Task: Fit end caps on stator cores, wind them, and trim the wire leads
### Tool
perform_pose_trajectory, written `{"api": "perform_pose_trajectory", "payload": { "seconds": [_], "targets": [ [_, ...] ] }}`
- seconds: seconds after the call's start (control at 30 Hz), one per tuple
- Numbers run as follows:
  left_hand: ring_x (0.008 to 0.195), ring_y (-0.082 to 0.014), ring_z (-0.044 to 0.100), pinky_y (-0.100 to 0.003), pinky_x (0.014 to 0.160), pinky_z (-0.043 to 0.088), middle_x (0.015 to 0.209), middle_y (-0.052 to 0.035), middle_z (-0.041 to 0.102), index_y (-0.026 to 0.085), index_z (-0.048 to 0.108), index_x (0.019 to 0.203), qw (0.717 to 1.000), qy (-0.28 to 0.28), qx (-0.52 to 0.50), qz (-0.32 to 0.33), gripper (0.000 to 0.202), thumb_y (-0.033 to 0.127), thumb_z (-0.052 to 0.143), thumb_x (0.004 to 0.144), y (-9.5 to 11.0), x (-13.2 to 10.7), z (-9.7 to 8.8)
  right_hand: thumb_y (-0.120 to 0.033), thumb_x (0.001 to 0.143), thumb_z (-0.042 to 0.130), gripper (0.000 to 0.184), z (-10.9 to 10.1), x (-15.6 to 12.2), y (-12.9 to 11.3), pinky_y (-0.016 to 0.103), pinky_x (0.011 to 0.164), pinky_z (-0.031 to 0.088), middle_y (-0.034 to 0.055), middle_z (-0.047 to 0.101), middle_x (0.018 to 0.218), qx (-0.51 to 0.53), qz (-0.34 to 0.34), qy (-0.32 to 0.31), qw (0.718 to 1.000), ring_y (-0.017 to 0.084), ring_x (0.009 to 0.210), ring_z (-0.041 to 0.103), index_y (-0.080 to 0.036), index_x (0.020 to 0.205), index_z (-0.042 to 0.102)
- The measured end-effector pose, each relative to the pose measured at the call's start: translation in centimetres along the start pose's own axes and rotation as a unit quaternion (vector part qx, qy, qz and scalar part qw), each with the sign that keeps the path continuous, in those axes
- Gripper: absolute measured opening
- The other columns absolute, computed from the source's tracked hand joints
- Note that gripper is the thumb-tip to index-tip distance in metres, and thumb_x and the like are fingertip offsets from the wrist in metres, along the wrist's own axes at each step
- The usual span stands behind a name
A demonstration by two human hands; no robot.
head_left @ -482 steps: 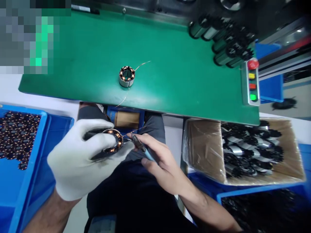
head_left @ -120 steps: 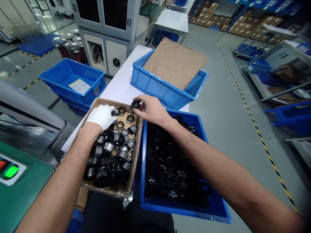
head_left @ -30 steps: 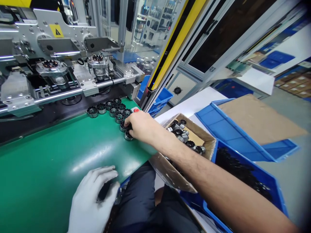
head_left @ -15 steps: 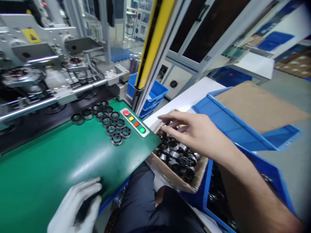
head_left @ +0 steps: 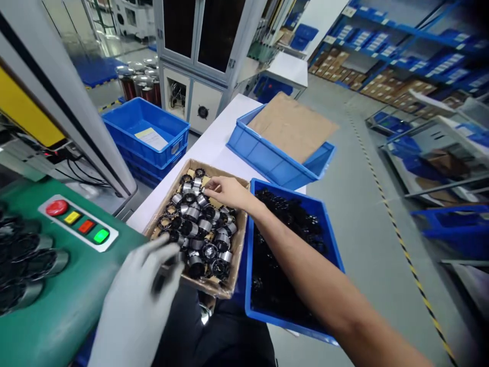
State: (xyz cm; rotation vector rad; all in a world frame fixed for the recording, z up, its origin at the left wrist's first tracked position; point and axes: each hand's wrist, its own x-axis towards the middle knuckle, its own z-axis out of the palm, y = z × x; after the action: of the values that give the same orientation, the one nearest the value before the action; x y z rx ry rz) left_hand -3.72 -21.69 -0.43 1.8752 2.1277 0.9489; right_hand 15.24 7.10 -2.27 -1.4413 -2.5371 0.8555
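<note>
A cardboard box (head_left: 237, 239) beside the green bench holds several stator cores (head_left: 198, 229), silver rings with black toothed ends. My bare right hand (head_left: 227, 192) reaches into the far end of the box, its fingertips pinched together on one stator core (head_left: 200, 190). My left hand (head_left: 139, 300), in a white glove, hovers over the bench edge by the near left corner of the box. It is smeared by motion, a dark patch shows between its fingers, and I cannot tell if it holds anything.
A blue bin (head_left: 250, 265) of black parts sits right of the box. Behind it, a blue bin (head_left: 267, 158) is covered with cardboard. The green bench (head_left: 57, 311) carries a button panel (head_left: 78, 223) and more stator cores (head_left: 23, 265). Another blue bin (head_left: 147, 135) stands lower left.
My view has swung right from the bench to the box. My right hand went from hovering open over the box to pinching a core at its far end; my left hand lifted toward the box.
</note>
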Motion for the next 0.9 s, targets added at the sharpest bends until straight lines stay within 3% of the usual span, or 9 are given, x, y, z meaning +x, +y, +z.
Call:
{"api": "perform_pose_trajectory", "payload": {
  "seconds": [0.1,0.17,0.23,0.37,0.5,0.57,0.7,0.83,0.9],
  "targets": [
    [0.128,-0.0349,0.076,-0.049,0.109,0.063,0.141,-0.0110,0.081,0.025,0.078,0.130,0.997,-0.056,0.047,-0.008,0.029,0.038,0.058,0.114,2.7,8.2,2.8,-0.035,0.110,0.077,0.028,0.4,1.1,0.8,0.034,0.101,0.060,0.0161,0.082,0.142,-0.012,0.013,0.002,1.000,0.022,0.108,0.082,-0.017,0.131,0.080],
    [0.129,-0.0388,0.074,-0.053,0.111,0.060,0.138,-0.0143,0.080,0.022,0.079,0.132,0.990,-0.104,0.094,-0.010,0.032,0.036,0.059,0.112,3.6,12.9,4.5,-0.036,0.111,0.074,0.020,0.5,1.9,1.4,0.031,0.094,0.059,0.0112,0.087,0.122,-0.014,0.015,-0.021,1.000,0.021,0.100,0.081,-0.018,0.112,0.082],
    [0.132,-0.0414,0.070,-0.052,0.111,0.057,0.138,-0.0191,0.078,0.018,0.078,0.135,0.978,-0.136,0.158,-0.016,0.036,0.036,0.056,0.113,4.2,17.0,6.2,-0.039,0.111,0.074,0.024,0.5,2.4,2.0,0.029,0.087,0.057,0.0062,0.086,0.105,-0.016,0.008,-0.035,0.999,0.019,0.093,0.079,-0.019,0.099,0.080],
    [0.139,-0.0422,0.064,-0.051,0.112,0.050,0.141,-0.0216,0.077,0.019,0.079,0.134,0.955,-0.203,0.218,0.002,0.036,0.024,0.053,0.109,4.3,22.7,9.9,-0.029,0.109,0.071,0.011,0.3,2.2,3.2,0.033,0.095,0.054,0.0119,0.081,0.129,-0.053,-0.007,0.026,0.998,0.024,0.114,0.074,-0.019,0.114,0.075],
    [0.140,-0.0441,0.063,-0.053,0.116,0.047,0.142,-0.0228,0.077,0.019,0.080,0.130,0.943,-0.242,0.230,0.009,0.034,0.026,0.070,0.098,3.6,24.7,12.5,-0.027,0.100,0.078,0.010,-0.1,1.5,4.2,0.035,0.092,0.052,0.0113,0.081,0.120,-0.088,-0.032,0.016,0.995,0.028,0.111,0.072,-0.021,0.106,0.073],
    [0.141,-0.0451,0.062,-0.055,0.116,0.047,0.145,-0.0248,0.076,0.018,0.078,0.134,0.942,-0.237,0.237,-0.003,0.039,0.027,0.071,0.097,3.4,24.8,13.1,-0.029,0.103,0.074,0.014,-0.3,1.6,4.2,0.036,0.092,0.052,0.0114,0.082,0.124,-0.094,-0.051,0.009,0.994,0.029,0.112,0.072,-0.021,0.114,0.072],
    [0.139,-0.0443,0.067,-0.055,0.116,0.051,0.140,-0.0233,0.078,0.018,0.073,0.140,0.951,-0.201,0.227,-0.053,0.041,0.028,0.063,0.102,3.6,24.8,13.3,-0.022,0.114,0.047,0.040,-0.9,3.0,3.4,0.038,0.098,0.052,0.0120,0.076,0.153,-0.095,-0.084,0.017,0.992,0.029,0.121,0.071,-0.021,0.152,0.060],
    [0.126,-0.0423,0.080,-0.053,0.109,0.060,0.130,-0.0163,0.083,0.020,0.068,0.143,0.960,-0.169,0.196,-0.107,0.043,0.033,0.063,0.103,3.4,25.1,13.1,-0.016,0.111,0.047,0.047,-1.4,4.6,2.8,0.042,0.101,0.054,0.0108,0.079,0.151,-0.113,-0.095,-0.003,0.989,0.032,0.120,0.074,-0.024,0.155,0.064],
    [0.121,-0.0407,0.082,-0.052,0.107,0.061,0.125,-0.0130,0.085,0.020,0.070,0.137,0.965,-0.164,0.178,-0.101,0.039,0.033,0.063,0.101,2.8,25.2,13.0,-0.014,0.110,0.051,0.047,-1.4,5.2,2.7,0.044,0.101,0.055,0.0122,0.081,0.147,-0.128,-0.095,-0.011,0.987,0.034,0.120,0.076,-0.024,0.152,0.069]
  ]
}}
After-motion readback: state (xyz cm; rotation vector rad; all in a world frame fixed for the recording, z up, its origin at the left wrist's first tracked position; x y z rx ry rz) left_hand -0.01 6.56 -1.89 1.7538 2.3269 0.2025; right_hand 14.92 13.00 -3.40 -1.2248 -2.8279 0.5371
